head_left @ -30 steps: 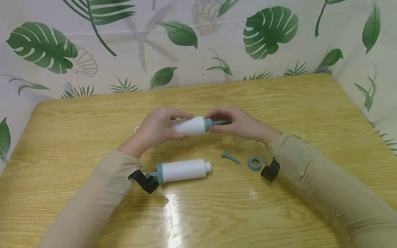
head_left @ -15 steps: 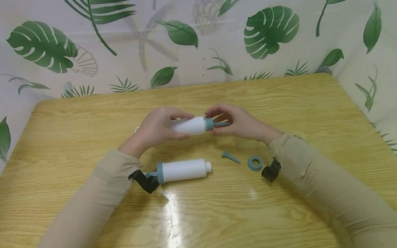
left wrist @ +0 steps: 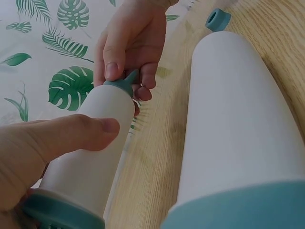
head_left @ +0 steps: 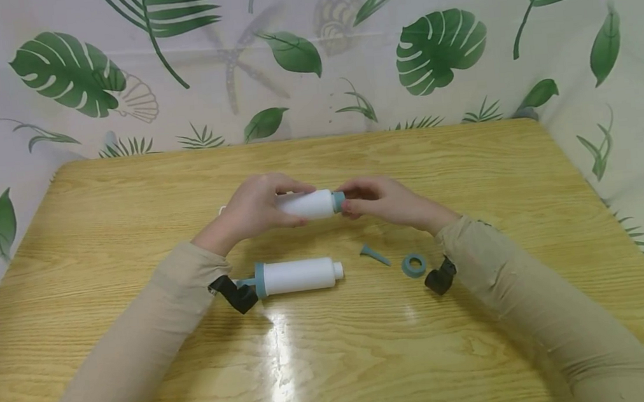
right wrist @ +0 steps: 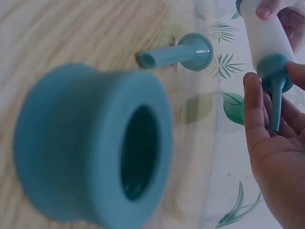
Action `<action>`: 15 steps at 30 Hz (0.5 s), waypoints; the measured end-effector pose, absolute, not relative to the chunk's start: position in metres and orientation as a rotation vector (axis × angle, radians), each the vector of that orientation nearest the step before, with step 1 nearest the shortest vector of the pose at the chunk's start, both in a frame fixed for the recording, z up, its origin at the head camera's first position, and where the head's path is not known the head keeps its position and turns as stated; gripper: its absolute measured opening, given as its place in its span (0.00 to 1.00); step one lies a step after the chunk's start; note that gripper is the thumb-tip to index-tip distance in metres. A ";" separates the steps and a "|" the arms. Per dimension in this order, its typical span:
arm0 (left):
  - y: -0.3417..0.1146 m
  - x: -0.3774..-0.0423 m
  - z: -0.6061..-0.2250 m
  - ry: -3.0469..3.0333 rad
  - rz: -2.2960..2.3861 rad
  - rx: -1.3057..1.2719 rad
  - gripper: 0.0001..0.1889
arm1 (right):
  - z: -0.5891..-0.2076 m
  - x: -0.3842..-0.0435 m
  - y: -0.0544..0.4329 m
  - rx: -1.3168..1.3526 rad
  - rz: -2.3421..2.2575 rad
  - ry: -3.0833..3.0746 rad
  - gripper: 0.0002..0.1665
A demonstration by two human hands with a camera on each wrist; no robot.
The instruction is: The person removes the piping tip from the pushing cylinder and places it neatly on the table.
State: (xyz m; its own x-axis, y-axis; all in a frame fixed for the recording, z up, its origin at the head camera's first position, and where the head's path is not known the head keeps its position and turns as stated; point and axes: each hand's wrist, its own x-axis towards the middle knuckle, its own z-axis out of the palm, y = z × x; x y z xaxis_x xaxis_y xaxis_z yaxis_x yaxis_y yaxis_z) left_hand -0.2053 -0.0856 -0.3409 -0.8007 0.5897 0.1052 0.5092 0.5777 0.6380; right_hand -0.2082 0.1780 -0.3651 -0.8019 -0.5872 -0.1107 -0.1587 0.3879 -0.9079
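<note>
My left hand (head_left: pixel 259 203) grips a white syringe-like tube (head_left: pixel 313 204) around its barrel, holding it sideways above the table. In the left wrist view its near end has a teal collar (left wrist: pixel 62 210). At the far end sits a teal ring cap (right wrist: pixel 274 67) with a slim teal nozzle (right wrist: pixel 276 105) sticking out of it. The right hand (head_left: pixel 385 198) pinches this cap between thumb and fingers, the nozzle pointing into the palm. In the head view the hand hides the nozzle.
A second white tube (head_left: pixel 300 275) with a teal collar and rod lies on the wooden table (head_left: pixel 335 353) nearer the body. Right of it lie a loose teal nozzle (head_left: pixel 374 255) and a teal ring (head_left: pixel 414 265). A leaf-patterned cloth (head_left: pixel 300 88) hangs behind the table.
My right fingers loosened around the cap, baring the nozzle half a second ago, then closed on the cap again. The left hand and the tube stayed put.
</note>
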 end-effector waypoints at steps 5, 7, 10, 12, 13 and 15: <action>-0.085 -0.205 -0.341 2.680 1.025 0.937 0.25 | -0.361 -0.205 0.178 -0.655 -1.343 2.304 0.24; -0.085 -0.206 -0.341 2.678 1.024 0.933 0.25 | -0.360 -0.205 0.178 -0.666 -1.343 2.310 0.24; -0.085 -0.206 -0.342 2.677 1.023 0.933 0.25 | -0.361 -0.205 0.178 -0.677 -1.356 2.306 0.23; -0.085 -0.206 -0.342 2.674 1.021 0.934 0.25 | -0.361 -0.205 0.178 -0.681 -1.364 2.304 0.24; -0.085 -0.206 -0.342 2.674 1.020 0.936 0.25 | -0.361 -0.206 0.179 -0.682 -1.366 2.305 0.23; -0.085 -0.205 -0.341 2.674 1.015 0.939 0.25 | -0.361 -0.206 0.179 -0.686 -1.363 2.315 0.24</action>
